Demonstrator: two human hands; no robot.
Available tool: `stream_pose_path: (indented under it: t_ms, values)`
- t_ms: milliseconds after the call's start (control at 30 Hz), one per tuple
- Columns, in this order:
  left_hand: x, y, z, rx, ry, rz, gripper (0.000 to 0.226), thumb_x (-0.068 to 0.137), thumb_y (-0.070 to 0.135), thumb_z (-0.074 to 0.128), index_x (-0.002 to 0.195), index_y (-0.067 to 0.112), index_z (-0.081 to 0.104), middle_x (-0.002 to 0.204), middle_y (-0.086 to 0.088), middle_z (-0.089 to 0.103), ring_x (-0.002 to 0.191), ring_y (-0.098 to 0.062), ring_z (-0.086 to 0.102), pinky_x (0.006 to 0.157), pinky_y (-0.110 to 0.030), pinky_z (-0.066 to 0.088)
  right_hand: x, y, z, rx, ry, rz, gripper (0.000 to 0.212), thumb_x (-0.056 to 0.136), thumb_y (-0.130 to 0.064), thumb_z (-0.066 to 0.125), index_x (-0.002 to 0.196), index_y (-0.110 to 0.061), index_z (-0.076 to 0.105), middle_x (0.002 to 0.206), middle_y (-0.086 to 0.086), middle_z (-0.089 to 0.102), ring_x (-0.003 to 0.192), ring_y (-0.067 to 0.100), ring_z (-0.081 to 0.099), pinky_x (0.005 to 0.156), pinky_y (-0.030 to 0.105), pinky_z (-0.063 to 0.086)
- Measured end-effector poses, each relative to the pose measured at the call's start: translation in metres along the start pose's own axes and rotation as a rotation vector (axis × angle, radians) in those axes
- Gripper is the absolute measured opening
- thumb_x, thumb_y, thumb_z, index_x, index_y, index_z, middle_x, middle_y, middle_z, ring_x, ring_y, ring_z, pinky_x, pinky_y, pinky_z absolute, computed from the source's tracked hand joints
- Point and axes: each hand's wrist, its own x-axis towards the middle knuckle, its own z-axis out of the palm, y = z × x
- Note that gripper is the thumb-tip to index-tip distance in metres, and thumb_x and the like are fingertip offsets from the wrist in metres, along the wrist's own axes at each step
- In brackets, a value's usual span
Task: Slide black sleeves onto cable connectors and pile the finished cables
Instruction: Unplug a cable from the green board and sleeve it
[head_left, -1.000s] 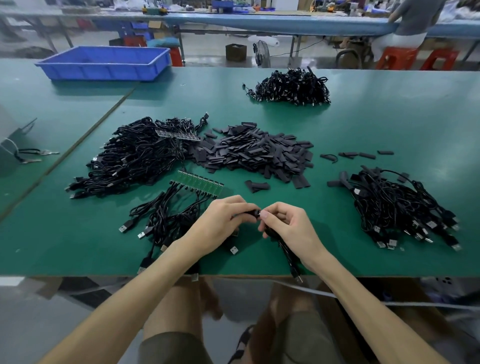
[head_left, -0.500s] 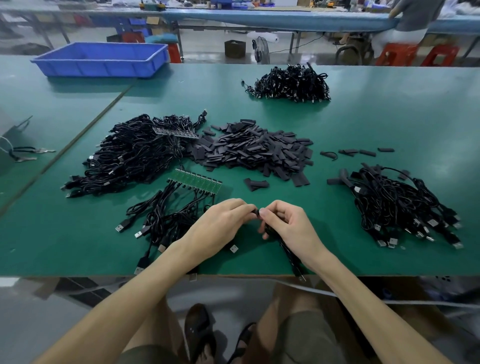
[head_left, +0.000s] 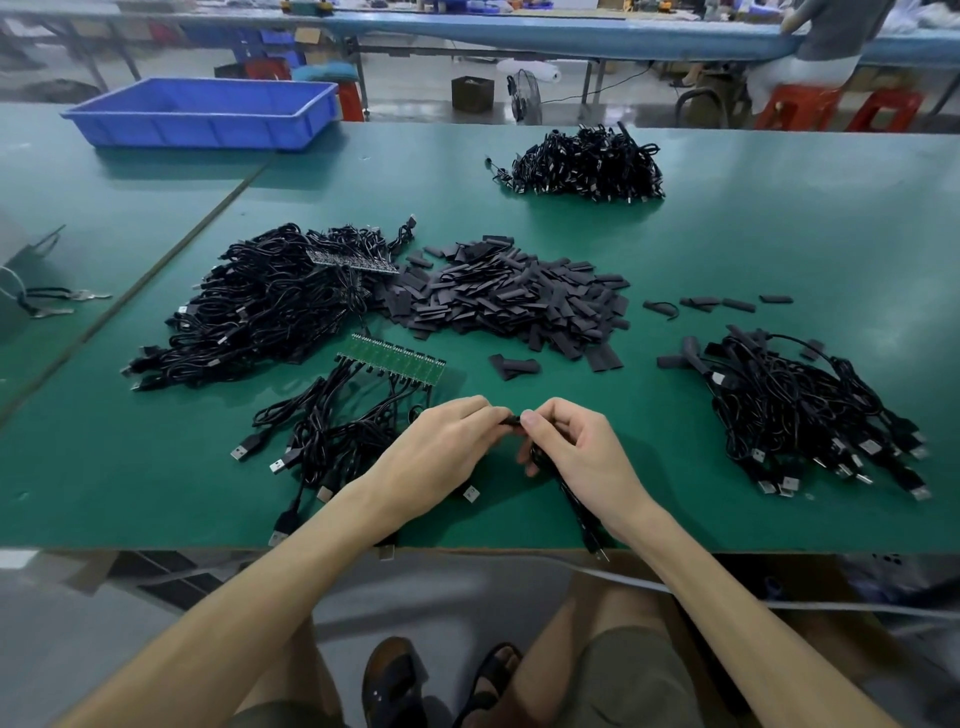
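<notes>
**Hands joined on one cable (head_left: 581, 519) near the table's (head_left: 779, 234) front edge.**
The left hand (head_left: 441, 447) and right hand (head_left: 576, 457), fingertips almost touching, both pinch the cable's black end; its cord runs under the right palm to the table edge. Beyond lie a green board strip (head_left: 392, 359), the sleeve heap (head_left: 509, 301), left cable pile (head_left: 270, 306), right cable pile (head_left: 810, 415), a far pile (head_left: 587, 163), and a blue tray (head_left: 202, 111).

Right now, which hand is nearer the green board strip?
Left. The left hand lies just this side of the green board strip; the right hand lies farther right. Both pinch one cable.
</notes>
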Motion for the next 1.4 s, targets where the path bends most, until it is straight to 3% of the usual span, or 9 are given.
stream_pose_path:
  t_ms: [233, 433, 800, 1033, 1200, 1400]
  values:
    - [0.000, 0.003, -0.002, 0.000, -0.013, 0.011, 0.019, 0.101, 0.010, 0.059, 0.111, -0.003, 0.070, 0.082, -0.013, 0.063, 0.072, -0.031, 0.062, 0.065, -0.047, 0.053, -0.002, -0.002, 0.001, 0.022, 0.022, -0.008, 0.021, 0.104, -0.023, 0.062, 0.088, -0.010, 0.070, 0.074, 0.005, 0.073, 0.066, 0.021, 0.068, 0.077, 0.045, 0.057]
    - [0.000, 0.002, 0.000, -0.013, -0.018, 0.006, 0.019, 0.100, 0.011, 0.061, 0.113, 0.000, 0.070, 0.087, -0.010, 0.064, 0.076, -0.028, 0.062, 0.067, -0.043, 0.053, -0.003, -0.001, -0.002, 0.053, -0.003, -0.014, 0.020, 0.104, -0.021, 0.063, 0.087, -0.011, 0.069, 0.074, 0.006, 0.073, 0.064, 0.021, 0.067, 0.071, 0.031, 0.056]
    - [-0.003, -0.008, 0.002, -0.098, -0.018, -0.038, 0.018, 0.099, 0.014, 0.064, 0.114, 0.008, 0.072, 0.094, 0.001, 0.069, 0.081, -0.013, 0.062, 0.073, -0.033, 0.054, -0.002, 0.001, 0.000, 0.058, -0.028, -0.020, 0.018, 0.103, -0.018, 0.063, 0.088, -0.009, 0.069, 0.075, 0.008, 0.074, 0.063, 0.018, 0.067, 0.065, 0.023, 0.052]
    - [-0.001, -0.007, 0.005, -0.160, -0.027, -0.054, 0.018, 0.099, 0.014, 0.065, 0.114, 0.008, 0.073, 0.093, 0.002, 0.066, 0.078, 0.000, 0.051, 0.075, -0.021, 0.047, -0.003, 0.002, -0.004, 0.084, -0.043, -0.023, 0.019, 0.103, -0.021, 0.065, 0.087, -0.013, 0.069, 0.076, 0.009, 0.074, 0.063, 0.019, 0.067, 0.063, 0.023, 0.052]
    - [-0.003, -0.010, 0.004, -0.212, -0.037, -0.046, 0.025, 0.097, 0.011, 0.066, 0.120, 0.008, 0.073, 0.097, 0.000, 0.067, 0.081, -0.002, 0.055, 0.078, -0.011, 0.042, -0.004, 0.002, -0.005, 0.093, -0.066, -0.013, 0.018, 0.102, -0.022, 0.066, 0.088, -0.012, 0.070, 0.076, 0.010, 0.074, 0.064, 0.019, 0.067, 0.063, 0.024, 0.053]
    - [-0.002, -0.012, 0.006, -0.256, -0.005, -0.056, 0.026, 0.095, 0.013, 0.070, 0.120, 0.011, 0.074, 0.098, 0.002, 0.069, 0.082, -0.002, 0.059, 0.079, -0.012, 0.045, -0.004, 0.002, -0.004, 0.098, -0.060, -0.008, 0.018, 0.102, -0.020, 0.065, 0.089, -0.009, 0.071, 0.077, 0.010, 0.075, 0.064, 0.019, 0.067, 0.063, 0.025, 0.054]
